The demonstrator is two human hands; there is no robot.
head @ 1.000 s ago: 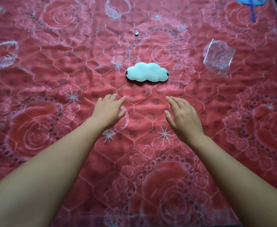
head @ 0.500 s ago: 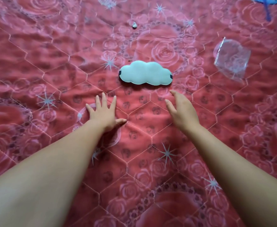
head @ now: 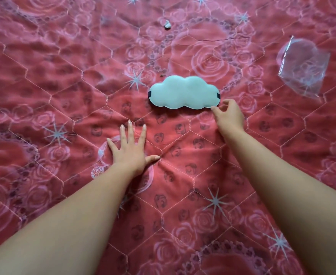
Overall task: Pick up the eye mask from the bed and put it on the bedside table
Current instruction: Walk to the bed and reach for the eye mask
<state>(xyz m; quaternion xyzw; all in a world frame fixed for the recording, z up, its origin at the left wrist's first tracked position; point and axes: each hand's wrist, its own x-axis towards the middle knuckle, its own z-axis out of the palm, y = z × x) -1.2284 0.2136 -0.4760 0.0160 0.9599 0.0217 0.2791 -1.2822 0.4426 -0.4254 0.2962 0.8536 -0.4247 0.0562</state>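
A pale blue, cloud-shaped eye mask (head: pixel 184 92) with dark strap ends lies flat on the red rose-patterned quilt (head: pixel 44 80) of the bed. My right hand (head: pixel 229 116) is at the mask's lower right corner, fingers curled and apart, fingertips touching or almost touching its edge; nothing is lifted. My left hand (head: pixel 130 148) presses flat on the quilt with fingers spread, below and left of the mask, apart from it. The bedside table is out of view.
A crumpled clear plastic wrapper (head: pixel 304 66) lies on the quilt at the right. A small pale scrap (head: pixel 167 24) sits near the top centre. The quilt fills the whole view.
My right hand has reached forward to the mask's right corner. My left hand has flattened onto the quilt with fingers spread. The view has moved closer to the mask.
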